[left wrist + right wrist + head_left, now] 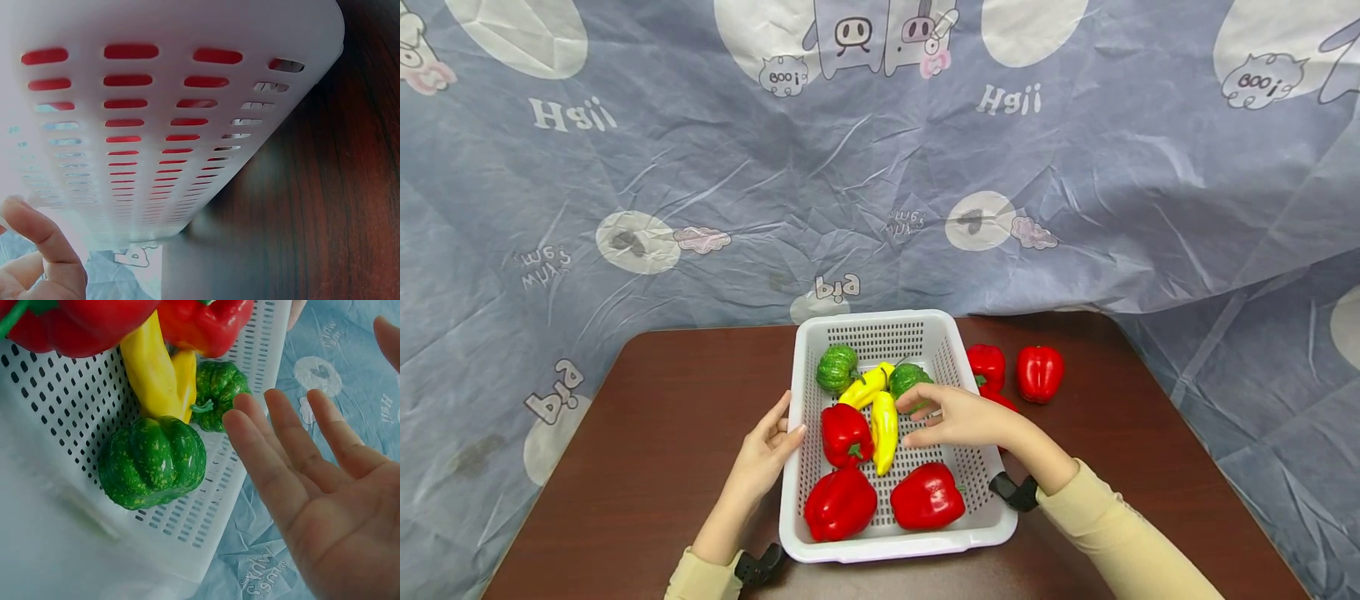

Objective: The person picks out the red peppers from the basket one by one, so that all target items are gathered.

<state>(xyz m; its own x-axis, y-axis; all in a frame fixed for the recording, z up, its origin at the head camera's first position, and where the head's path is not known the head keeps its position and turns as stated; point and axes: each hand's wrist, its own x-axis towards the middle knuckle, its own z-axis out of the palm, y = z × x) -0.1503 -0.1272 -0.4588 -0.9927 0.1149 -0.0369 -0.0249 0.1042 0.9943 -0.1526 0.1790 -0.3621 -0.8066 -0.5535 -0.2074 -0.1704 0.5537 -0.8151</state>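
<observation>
A white perforated plastic basket [925, 546] stands on the table, holding three red bell peppers [928, 497], two yellow bananas [885, 433] and two small green speckled pumpkins [153, 464]. My left hand [762, 454] holds the basket's left rim, thumb over the edge and fingers against the outer side. Above the basket's right half hovers my right hand [958, 417], fingers spread and nothing in them. It is nearest to the right green pumpkin [910, 382], which it partly covers in the head view. Red shows through the slots in the left wrist view.
Right of the basket lie more red bell peppers [1040, 374], one of them partly hidden behind my right forearm. The brown wooden table [700, 400] extends to both sides. A grey-blue printed cloth [880, 167] hangs behind the table.
</observation>
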